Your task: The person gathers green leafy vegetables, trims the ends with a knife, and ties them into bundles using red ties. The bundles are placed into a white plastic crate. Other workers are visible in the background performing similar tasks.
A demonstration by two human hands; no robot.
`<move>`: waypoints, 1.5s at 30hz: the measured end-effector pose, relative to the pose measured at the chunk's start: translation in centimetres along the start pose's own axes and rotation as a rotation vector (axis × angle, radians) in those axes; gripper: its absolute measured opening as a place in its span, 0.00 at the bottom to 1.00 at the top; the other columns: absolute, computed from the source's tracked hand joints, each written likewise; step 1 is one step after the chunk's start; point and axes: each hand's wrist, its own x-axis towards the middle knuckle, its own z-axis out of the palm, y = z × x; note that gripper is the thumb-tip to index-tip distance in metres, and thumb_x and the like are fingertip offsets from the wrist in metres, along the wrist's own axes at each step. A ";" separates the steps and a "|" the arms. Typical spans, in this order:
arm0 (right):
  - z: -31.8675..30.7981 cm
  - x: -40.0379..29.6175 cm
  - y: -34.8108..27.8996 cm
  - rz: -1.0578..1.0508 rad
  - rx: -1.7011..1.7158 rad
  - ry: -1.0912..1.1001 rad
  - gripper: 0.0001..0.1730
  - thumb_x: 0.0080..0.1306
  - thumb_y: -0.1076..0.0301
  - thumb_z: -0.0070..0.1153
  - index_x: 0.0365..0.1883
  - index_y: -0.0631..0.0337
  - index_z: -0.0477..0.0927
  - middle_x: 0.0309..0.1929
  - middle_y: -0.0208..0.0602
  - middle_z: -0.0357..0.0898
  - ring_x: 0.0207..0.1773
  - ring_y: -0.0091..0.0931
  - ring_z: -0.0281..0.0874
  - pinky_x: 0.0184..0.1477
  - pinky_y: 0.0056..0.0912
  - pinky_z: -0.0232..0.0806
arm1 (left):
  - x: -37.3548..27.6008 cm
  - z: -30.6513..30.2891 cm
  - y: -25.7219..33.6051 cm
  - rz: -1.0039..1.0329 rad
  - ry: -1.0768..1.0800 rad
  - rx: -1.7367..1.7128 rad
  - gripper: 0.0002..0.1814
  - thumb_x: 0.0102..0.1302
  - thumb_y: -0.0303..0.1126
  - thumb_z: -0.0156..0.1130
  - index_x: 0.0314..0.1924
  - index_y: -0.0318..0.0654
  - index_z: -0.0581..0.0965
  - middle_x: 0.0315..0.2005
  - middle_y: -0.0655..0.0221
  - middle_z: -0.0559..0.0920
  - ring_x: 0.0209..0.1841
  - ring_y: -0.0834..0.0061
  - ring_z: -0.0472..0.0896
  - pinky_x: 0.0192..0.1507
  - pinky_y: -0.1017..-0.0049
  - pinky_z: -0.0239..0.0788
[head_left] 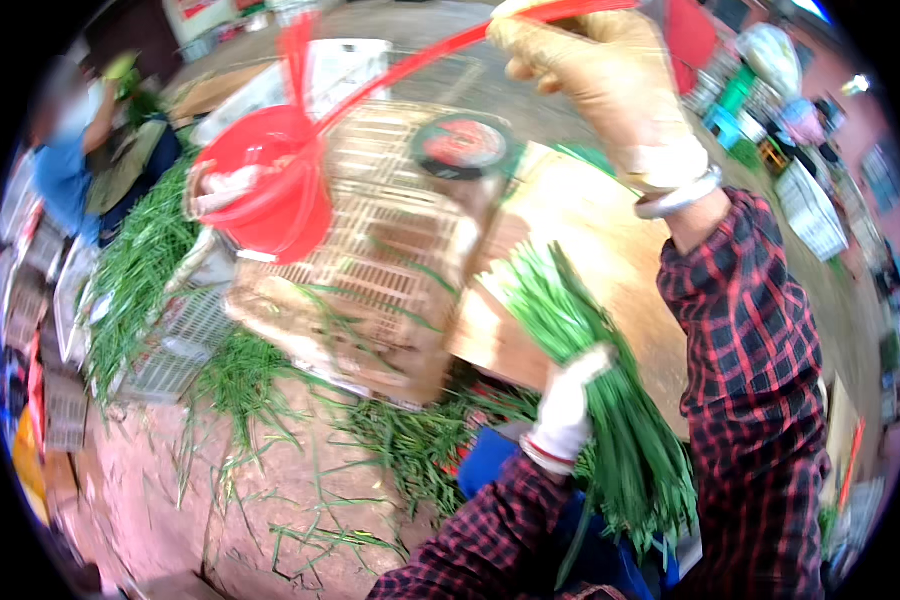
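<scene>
Gloved in white, my left hand grips a bundle of long green leafy stalks, pale ends up and dark leaves hanging down. My right hand, in a worn tan glove, is raised at the top and holds a red plastic strip. The strip stretches down left to a red plastic bucket on an upturned plastic crate. Pale contents, blurred, show in the bucket. A round dark object with a red face lies on the crate, beside a wooden board.
A heap of green stalks lies over crates at the left, near a seated person in blue. Loose stalks litter the floor. A white crate stands at the right, beyond my right arm.
</scene>
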 end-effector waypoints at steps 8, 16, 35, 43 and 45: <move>-16.8 -29.2 7.4 0.168 -0.774 0.242 0.09 0.66 0.66 0.56 0.40 0.58 0.82 0.26 0.30 0.78 0.29 0.22 0.76 0.32 0.27 0.67 | 1.7 6.2 -6.6 0.131 -0.011 -0.072 0.19 0.63 0.34 0.57 0.53 0.37 0.72 0.37 0.65 0.79 0.38 0.68 0.80 0.44 0.66 0.76; -19.3 -48.8 14.3 0.373 -1.022 -0.002 0.09 0.66 0.62 0.50 0.41 0.48 0.79 0.26 0.37 0.76 0.27 0.37 0.78 0.26 0.41 0.68 | 5.5 13.6 -9.8 0.283 -0.075 0.558 0.25 0.61 0.33 0.58 0.58 0.34 0.69 0.40 0.66 0.79 0.39 0.71 0.80 0.46 0.67 0.76; -24.8 -51.4 18.1 0.635 -0.962 -0.023 0.11 0.60 0.67 0.54 0.42 0.50 0.78 0.33 0.36 0.76 0.37 0.37 0.79 0.33 0.40 0.73 | 24.4 15.7 -27.5 0.281 -0.630 2.714 0.53 0.37 0.41 0.73 0.66 0.39 0.59 0.54 0.52 0.73 0.55 0.56 0.75 0.56 0.66 0.68; -23.3 -51.4 19.4 0.704 -0.970 0.069 0.10 0.67 0.61 0.48 0.34 0.56 0.78 0.31 0.39 0.76 0.34 0.37 0.79 0.30 0.41 0.72 | 22.1 16.7 -28.7 0.404 -0.233 2.809 0.49 0.40 0.45 0.73 0.63 0.41 0.63 0.44 0.59 0.79 0.47 0.59 0.79 0.49 0.62 0.70; -22.8 -51.3 19.5 0.666 -1.047 0.072 0.10 0.66 0.60 0.49 0.33 0.54 0.78 0.30 0.36 0.75 0.36 0.36 0.79 0.31 0.40 0.72 | 21.3 15.8 -28.2 0.477 -0.249 2.764 0.53 0.40 0.48 0.73 0.66 0.41 0.59 0.52 0.55 0.74 0.55 0.56 0.74 0.58 0.60 0.64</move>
